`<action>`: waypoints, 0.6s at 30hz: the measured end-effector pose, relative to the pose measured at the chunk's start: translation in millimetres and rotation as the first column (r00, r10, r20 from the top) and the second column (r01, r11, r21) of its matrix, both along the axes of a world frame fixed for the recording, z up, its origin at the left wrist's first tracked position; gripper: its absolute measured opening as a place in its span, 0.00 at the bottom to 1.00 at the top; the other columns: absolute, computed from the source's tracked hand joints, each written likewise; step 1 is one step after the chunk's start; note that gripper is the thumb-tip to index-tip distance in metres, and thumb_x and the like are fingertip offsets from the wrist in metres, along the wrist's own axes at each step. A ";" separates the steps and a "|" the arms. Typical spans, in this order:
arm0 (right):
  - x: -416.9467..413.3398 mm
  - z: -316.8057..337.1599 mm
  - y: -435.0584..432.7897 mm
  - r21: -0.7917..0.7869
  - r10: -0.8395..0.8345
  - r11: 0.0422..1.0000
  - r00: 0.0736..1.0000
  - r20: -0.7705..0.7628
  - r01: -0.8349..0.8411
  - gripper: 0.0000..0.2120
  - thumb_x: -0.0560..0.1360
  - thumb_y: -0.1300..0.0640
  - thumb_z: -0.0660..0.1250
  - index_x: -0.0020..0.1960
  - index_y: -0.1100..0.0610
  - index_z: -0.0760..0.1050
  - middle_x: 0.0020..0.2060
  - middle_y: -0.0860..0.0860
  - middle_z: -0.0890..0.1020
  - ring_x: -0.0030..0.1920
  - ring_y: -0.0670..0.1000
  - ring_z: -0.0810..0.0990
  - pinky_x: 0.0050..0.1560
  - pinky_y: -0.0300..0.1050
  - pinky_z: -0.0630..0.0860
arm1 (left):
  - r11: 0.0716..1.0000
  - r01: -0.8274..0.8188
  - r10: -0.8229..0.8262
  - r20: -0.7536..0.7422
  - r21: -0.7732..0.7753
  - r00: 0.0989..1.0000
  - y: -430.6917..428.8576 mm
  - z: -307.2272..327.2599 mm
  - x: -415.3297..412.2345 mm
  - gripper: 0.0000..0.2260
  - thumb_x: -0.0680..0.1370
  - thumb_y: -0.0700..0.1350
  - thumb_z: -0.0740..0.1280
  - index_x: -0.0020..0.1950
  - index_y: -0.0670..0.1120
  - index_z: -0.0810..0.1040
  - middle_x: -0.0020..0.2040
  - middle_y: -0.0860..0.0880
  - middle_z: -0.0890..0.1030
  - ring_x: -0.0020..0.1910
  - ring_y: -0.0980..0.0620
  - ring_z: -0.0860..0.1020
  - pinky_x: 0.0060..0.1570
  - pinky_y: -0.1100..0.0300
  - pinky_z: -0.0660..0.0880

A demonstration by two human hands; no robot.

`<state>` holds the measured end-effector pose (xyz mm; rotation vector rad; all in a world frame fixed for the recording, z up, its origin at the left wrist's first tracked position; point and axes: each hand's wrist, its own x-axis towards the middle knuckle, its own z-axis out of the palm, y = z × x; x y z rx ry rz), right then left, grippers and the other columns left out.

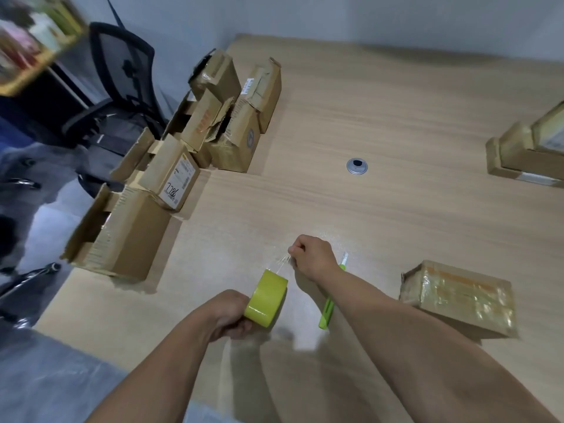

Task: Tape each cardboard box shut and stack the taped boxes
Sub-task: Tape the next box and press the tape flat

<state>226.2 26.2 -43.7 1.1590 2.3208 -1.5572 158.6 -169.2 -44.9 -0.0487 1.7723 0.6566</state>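
Yellow-green tape (266,297) is gripped in the left hand (232,315), its clear end pinched by the right hand (308,254). That end is bunched into strands and may split or self-stick if pulled askew. One roll, one cutter (328,306) under the right forearm, one wrapped box (457,300) to its right, about seven open boxes (134,236) beyond the left hand, and a stack (515,151) of at least two far right.

Yellow-green tape roll (267,297), strand (282,260) drawn out, open boxes (137,236) left, taped box (457,297) right
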 end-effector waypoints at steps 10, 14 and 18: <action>-27.8 -14.2 0.7 0.004 0.116 0.993 0.979 0.166 -0.118 0.13 0.79 0.52 0.65 0.40 0.57 0.68 0.41 0.54 0.76 0.38 0.53 0.73 0.36 0.46 0.69 | 0.973 0.146 -0.107 0.207 -0.179 0.972 16.0 -13.4 -16.3 0.25 0.79 0.39 0.54 0.22 0.47 0.72 0.21 0.52 0.68 0.20 0.58 0.62 0.24 0.68 0.55; -36.4 -20.7 -1.5 0.124 0.189 0.963 0.929 0.318 -0.239 0.16 0.79 0.49 0.66 0.39 0.56 0.66 0.37 0.52 0.72 0.35 0.51 0.71 0.31 0.44 0.64 | 0.963 0.180 -0.123 0.262 -0.203 0.957 17.3 -15.9 -21.7 0.28 0.80 0.41 0.54 0.19 0.48 0.72 0.20 0.51 0.66 0.19 0.58 0.61 0.23 0.68 0.55; -40.1 -23.4 -1.9 0.194 0.242 0.921 0.888 0.390 -0.337 0.16 0.80 0.44 0.67 0.49 0.58 0.70 0.47 0.55 0.76 0.45 0.56 0.75 0.42 0.46 0.70 | 0.956 0.197 -0.128 0.293 -0.217 0.947 16.5 -17.5 -26.7 0.25 0.80 0.42 0.55 0.21 0.47 0.71 0.22 0.51 0.66 0.21 0.57 0.61 0.25 0.68 0.56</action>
